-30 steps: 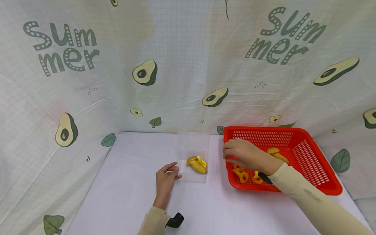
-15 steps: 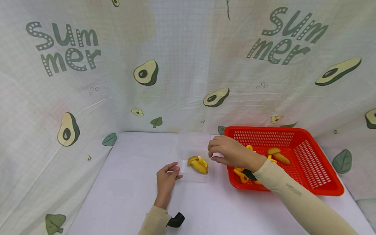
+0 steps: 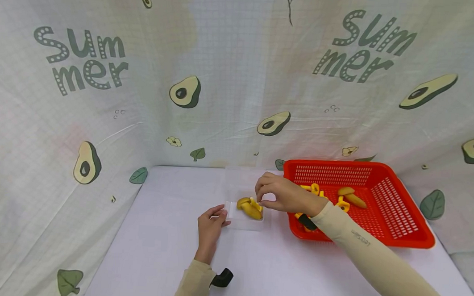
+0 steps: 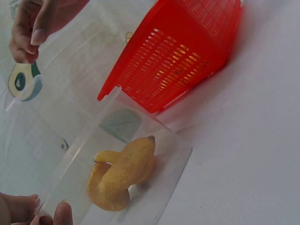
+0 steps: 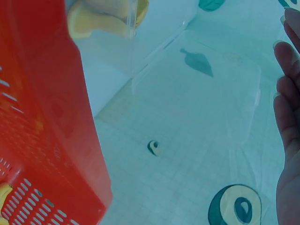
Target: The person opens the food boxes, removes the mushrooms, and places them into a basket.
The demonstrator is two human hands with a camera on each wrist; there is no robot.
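A clear plastic box (image 3: 246,224) stands on the table with its transparent lid raised at the back. Inside lie a tan-brown mushroom (image 4: 129,168) and a smaller yellow piece (image 4: 107,156), partly hidden behind it. My left hand (image 3: 209,229) pinches the box's left edge between thumb and fingers. Over the box's right side hovers my right hand (image 3: 279,194), its fingers loosely bent, thumb apart and nothing visible between them. In the right wrist view, the fingers (image 5: 287,93) of that hand show at the right edge, apart from the box.
A red perforated basket (image 3: 395,205) stands right of the box, close to it. It holds several yellow pieces (image 3: 343,204) and a brown-capped mushroom (image 3: 354,198); my right forearm covers part of it. A printed cloth (image 3: 226,53) hangs behind the table.
My right hand has moved left from above the basket to the box's right side, uncovering more yellow pieces in the basket. The left hand stays at the box edge.
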